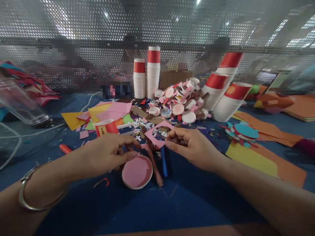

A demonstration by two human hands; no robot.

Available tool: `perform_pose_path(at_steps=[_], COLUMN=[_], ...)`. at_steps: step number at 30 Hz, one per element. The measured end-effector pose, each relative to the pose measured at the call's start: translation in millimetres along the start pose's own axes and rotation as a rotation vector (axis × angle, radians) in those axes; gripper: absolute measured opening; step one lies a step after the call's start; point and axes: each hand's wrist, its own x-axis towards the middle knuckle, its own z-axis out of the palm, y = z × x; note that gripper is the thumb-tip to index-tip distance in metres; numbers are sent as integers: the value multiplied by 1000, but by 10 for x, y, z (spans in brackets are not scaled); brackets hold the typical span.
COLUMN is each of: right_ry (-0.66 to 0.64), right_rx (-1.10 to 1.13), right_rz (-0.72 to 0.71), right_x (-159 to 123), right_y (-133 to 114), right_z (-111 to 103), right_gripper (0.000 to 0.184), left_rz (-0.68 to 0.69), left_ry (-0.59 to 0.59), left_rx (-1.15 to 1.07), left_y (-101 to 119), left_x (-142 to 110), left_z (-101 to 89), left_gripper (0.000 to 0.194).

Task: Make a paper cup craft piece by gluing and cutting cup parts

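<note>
Pink paper disc [136, 171] sits inside a cup base on the blue worktop [172, 206], just under my left hand [105, 154], fingers curled beside it. My right hand [194, 146] pinches the pink offcut [158, 132] with its round hole. Fitting looks underway; pressing flat seems next.

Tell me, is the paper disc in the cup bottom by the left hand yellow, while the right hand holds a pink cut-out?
Not quite. In the head view the disc by the left hand is pink, not yellow. The right hand does hold a pink cut-out.

Both forearms cut off below, far figures [66, 54] pixelated
</note>
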Motion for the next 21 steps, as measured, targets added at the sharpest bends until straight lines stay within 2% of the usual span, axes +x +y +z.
perform_pose_path(at_steps=[4,7,9,11,13,14,17,21], right_ry=[1,4,9,17,25,28,31,28], right_rx=[5,-3,-11,-13,-14,-14,-12,-7], right_rz=[-7,-1,-8,-25,-40,-46,-64,-63], right_x=[2,1,-1,-3,-4,-5,-11,-29], right_y=[15,21,19,14,10,9,8,18], right_z=[-1,-4,-3,-1,1,1,-2,-6], right_gripper=[14,14,13,13,13,13,13,14], left_rz=[45,87,61,32,21,15,-5,-118], left_ry=[137,399,586,603,557,528,559,566], left_rx=[84,154,208,290,334,361,378,363], left_y=[58,90,73,11,-78,-122,-200,-229], left_x=[0,-11,-17,-21,-23,-25,-32,-18], left_z=[16,-106,-238,-365,-454,-481,-521,-589], left_gripper=[19,16,17,24,24,23,25,47])
